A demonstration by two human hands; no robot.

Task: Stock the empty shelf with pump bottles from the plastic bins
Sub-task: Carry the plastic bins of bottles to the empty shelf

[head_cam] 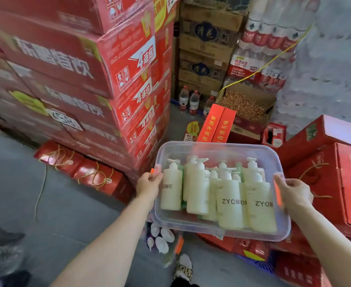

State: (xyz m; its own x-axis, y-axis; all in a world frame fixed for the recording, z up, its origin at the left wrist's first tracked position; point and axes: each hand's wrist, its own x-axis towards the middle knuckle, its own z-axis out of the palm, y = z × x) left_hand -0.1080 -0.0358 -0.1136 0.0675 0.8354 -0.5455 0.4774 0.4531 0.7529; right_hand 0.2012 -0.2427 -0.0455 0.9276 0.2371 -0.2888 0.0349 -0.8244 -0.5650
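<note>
The clear plastic bin (220,150) is held in the air in front of the body, above the grey floor (77,204). The left hand (149,183) grasps the bin's left rim; the right hand (294,191) grasps the right rim. Both grips are closed on the rim edges only, with nothing supporting the base.

The cream pump bottles (228,204) lie loose and overlapping inside the bin, pump heads toward the far side. No shelf is visible in this view.

Hazards, as judged from this position:
- The bin appears tilted, near edge low. Further tilt may slide the bottles toward the near wall and shift the load suddenly.
- A thin rim hold may slip or flex under the weight.
- The stacked red cartons (108,75) on the left, the red boxes (325,175) on the right and the second bin of bottles (160,237) by the feet narrow the path; a collision or trip may spill the load.
</note>
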